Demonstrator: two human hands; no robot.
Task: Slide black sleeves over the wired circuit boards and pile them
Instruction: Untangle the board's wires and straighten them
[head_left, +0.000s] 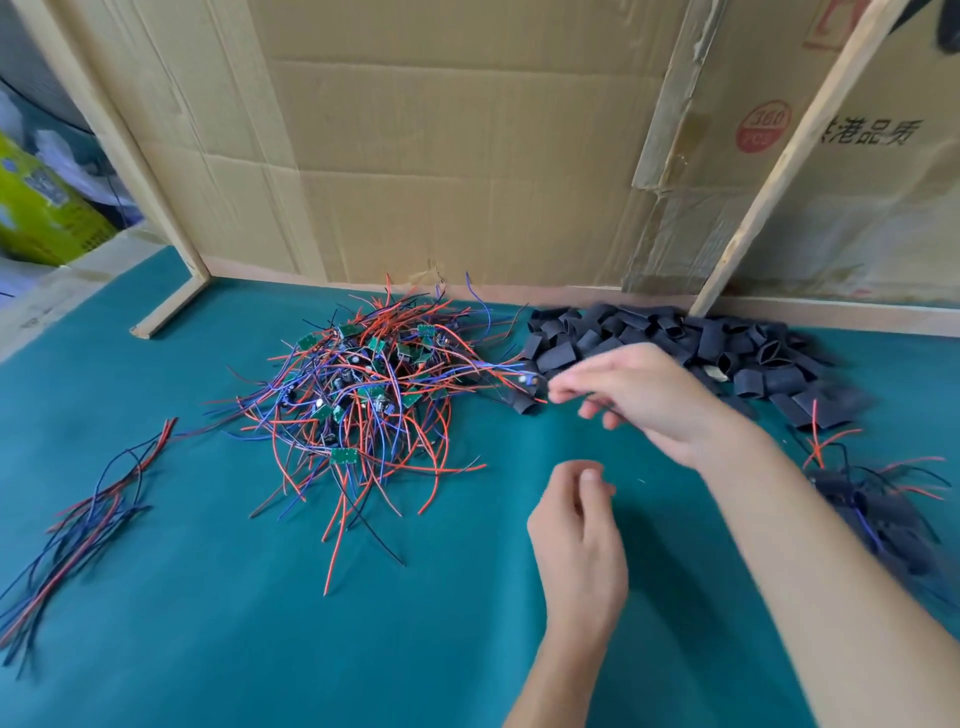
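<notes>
Right hand (644, 395) reaches toward the sleeve heap (675, 343) at the worktop's back edge — fingers blurred, grip unclear. Left hand (576, 535) loosely curled, empty — circuit-board tangle (363, 384) mid-worktop.

The tabletop (260, 649) is plain teal. The circuit boards (344, 456) are green, tangled in red, blue and black wires (363, 415). The sleeves (649, 332) are matte black. A loose bundle of wires (88, 519) is red, black and dark blue. The cardboard wall (441, 156) is tan with a red round stamp (763, 127). A crate (36, 208) is lime green.
</notes>
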